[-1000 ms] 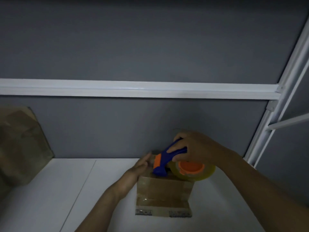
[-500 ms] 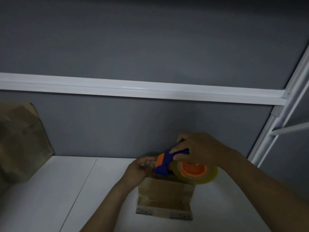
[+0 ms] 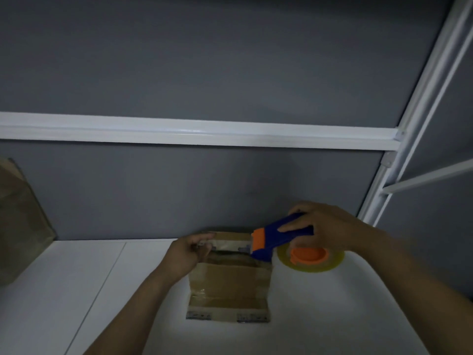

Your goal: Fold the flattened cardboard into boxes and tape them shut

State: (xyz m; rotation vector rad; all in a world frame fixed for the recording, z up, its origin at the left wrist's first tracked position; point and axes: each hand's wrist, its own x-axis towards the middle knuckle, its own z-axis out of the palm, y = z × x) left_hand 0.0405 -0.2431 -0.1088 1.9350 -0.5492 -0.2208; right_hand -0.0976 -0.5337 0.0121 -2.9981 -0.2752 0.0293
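Right hand [image 3: 325,226] fingers wrap the tape dispenser [image 3: 279,238]; left hand [image 3: 188,252] fingers pinch the tape strip [image 3: 227,244] over the box [image 3: 230,285].

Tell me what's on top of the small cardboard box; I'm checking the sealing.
A tape strip spans the cardboard box top, from the left hand to the tape dispenser in the right hand. Whether it's stuck down is unclear.
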